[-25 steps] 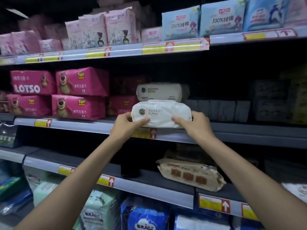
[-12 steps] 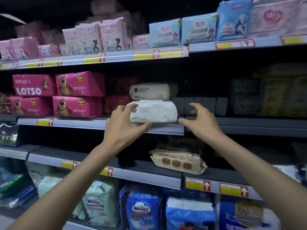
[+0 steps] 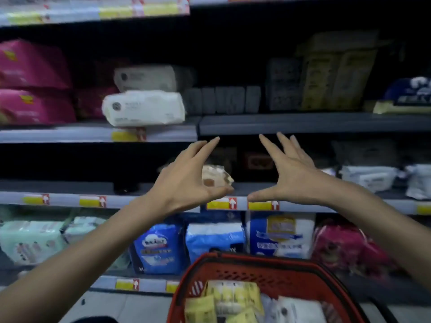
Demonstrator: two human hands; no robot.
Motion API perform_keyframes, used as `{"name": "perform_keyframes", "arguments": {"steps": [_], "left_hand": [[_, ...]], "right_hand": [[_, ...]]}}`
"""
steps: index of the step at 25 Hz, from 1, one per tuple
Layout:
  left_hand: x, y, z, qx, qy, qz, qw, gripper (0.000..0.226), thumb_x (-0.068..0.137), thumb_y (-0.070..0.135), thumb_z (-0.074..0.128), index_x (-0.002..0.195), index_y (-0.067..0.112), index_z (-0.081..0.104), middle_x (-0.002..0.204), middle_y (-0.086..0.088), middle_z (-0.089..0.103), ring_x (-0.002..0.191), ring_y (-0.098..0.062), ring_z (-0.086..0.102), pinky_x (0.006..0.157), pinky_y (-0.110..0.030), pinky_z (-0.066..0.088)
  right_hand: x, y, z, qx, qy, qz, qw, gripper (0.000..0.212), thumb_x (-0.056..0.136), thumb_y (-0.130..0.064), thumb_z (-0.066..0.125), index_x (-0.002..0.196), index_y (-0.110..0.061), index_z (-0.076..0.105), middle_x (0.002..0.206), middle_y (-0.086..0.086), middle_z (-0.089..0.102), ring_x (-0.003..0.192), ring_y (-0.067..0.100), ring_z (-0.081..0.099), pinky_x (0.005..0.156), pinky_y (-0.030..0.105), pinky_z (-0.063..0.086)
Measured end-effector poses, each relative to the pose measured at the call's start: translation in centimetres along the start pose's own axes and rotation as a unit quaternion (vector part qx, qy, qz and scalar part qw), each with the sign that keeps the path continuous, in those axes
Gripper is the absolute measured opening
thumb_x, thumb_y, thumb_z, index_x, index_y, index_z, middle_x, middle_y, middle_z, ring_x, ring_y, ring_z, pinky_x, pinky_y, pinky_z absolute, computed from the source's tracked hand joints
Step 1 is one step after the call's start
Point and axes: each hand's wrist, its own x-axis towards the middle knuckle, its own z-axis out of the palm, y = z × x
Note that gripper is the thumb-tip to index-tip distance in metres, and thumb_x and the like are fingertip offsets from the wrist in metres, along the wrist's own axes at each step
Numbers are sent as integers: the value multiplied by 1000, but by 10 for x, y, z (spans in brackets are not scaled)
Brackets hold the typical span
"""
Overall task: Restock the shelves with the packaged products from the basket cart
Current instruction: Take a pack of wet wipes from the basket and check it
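A dim shop aisle of shelves (image 3: 303, 123) stocked with soft packaged goods. A white pack (image 3: 143, 108) lies at the front edge of the middle shelf, with a paler pack (image 3: 149, 76) just above it. Lower and to the right, the left hand (image 3: 186, 180) and right hand (image 3: 289, 178) hover clear of it, each grip wide and empty, fingers spread. A red basket (image 3: 268, 262) below holds yellow packs (image 3: 233, 297).
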Motion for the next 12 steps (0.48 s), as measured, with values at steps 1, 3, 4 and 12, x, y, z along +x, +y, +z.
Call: {"name": "perform_keyframes", "arguments": {"steps": [1, 3, 4, 12], "left_hand": [[-4, 6, 19, -5, -22, 9, 1000, 114, 72, 82, 68, 163, 48, 8, 170, 14, 18, 154, -12, 29, 116, -42, 41], [-13, 12, 59, -3, -68, 28, 997, 117, 70, 87, 64, 162, 49, 3, 171, 13, 15, 154, -15, 28, 117, -45, 41], [-17, 14, 79, 4, -89, 38, 995, 117, 70, 88, 62, 163, 49, 1, 171, 12, 14, 155, -16, 28, 117, -45, 41], [-77, 19, 236, 3, -277, 55, 959, 121, 70, 91, 58, 164, 43, 0, 170, 7, 21, 153, -22, 31, 118, -47, 37]], "right_hand": [[-11, 13, 10, -7, -21, 4, 1000, 145, 57, -85, 76, 158, -47, -20, 168, -3, -30, 154, 25, -31, 128, 51, 1], [-28, 38, 34, -5, -66, 18, 998, 146, 58, -80, 80, 157, -47, -22, 168, -3, -30, 153, 24, -31, 128, 51, 2], [-35, 49, 48, -4, -87, 24, 996, 146, 59, -77, 82, 157, -47, -21, 168, -3, -28, 154, 24, -30, 128, 52, 4], [-71, 142, 202, -1, -334, 56, 941, 139, 63, -63, 88, 163, -35, -4, 168, 4, 7, 156, 31, 14, 123, 49, 31]]}}
